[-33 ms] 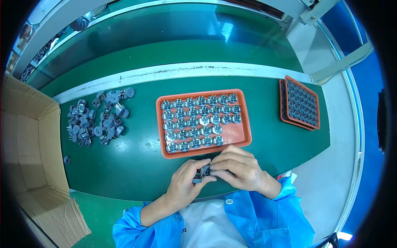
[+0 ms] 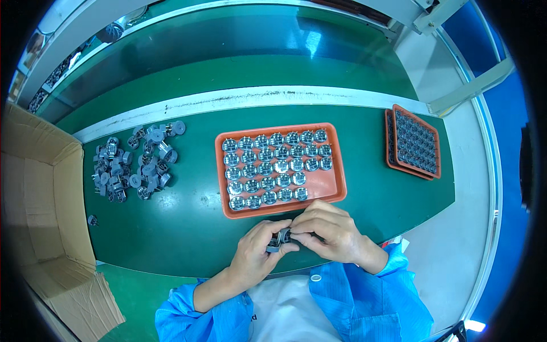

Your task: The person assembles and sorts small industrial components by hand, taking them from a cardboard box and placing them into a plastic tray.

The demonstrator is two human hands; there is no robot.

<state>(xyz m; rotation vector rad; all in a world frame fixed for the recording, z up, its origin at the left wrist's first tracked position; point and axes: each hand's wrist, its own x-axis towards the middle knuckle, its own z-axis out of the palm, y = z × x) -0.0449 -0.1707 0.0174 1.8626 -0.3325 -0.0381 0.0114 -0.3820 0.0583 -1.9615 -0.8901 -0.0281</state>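
The left hand is gripping grey parts, apparently steadying them while the right hand is pinching one. Just beyond both, a tray is lying handily close.

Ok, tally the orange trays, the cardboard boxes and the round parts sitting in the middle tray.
Orange trays: 3 visible
Cardboard box: 1
Round parts in the middle tray: 31
Total: 35

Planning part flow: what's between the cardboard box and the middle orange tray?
Head view: a loose pile of grey parts, with green tabletop showing between it and the tray. One stray part lies beside the box.
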